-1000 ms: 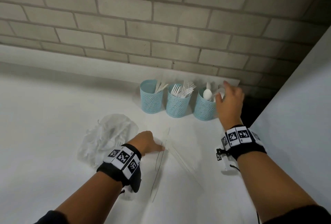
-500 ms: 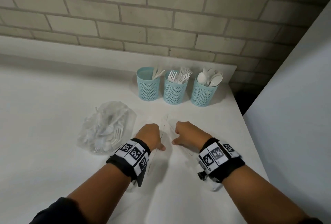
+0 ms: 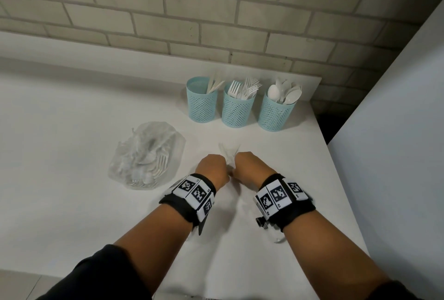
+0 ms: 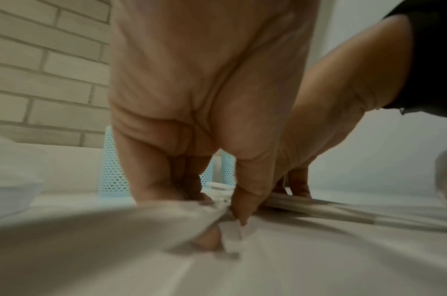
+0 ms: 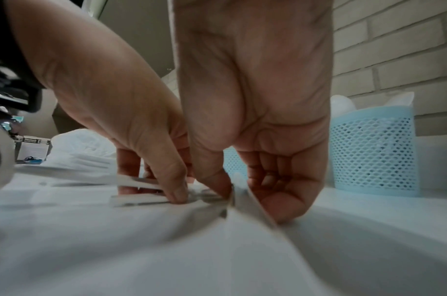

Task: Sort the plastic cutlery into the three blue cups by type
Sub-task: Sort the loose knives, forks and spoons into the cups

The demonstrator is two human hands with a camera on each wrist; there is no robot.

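Observation:
Three blue mesh cups stand in a row at the back: the left cup (image 3: 202, 105) holds knives, the middle cup (image 3: 237, 112) forks, the right cup (image 3: 276, 116) (image 5: 374, 154) spoons. A clear bag of white cutlery (image 3: 146, 158) lies left of my hands. My left hand (image 3: 222, 166) (image 4: 232, 206) and right hand (image 3: 238, 163) (image 5: 231, 192) meet knuckle to knuckle low on the table. Each pinches thin clear plastic strips (image 3: 225, 152) (image 5: 138, 197) between thumb and fingers. Whether the strips are wrappers or knives is unclear.
A brick wall runs behind the cups. A white panel (image 3: 396, 119) rises along the table's right edge, with a dark gap (image 3: 322, 126) at the back right corner. The white table (image 3: 60, 131) stretches far to the left; its front edge shows at the lower left.
My right hand came back from the spoon cup to the table's middle. Both hands closed in on the clear strips and now touch each other over them.

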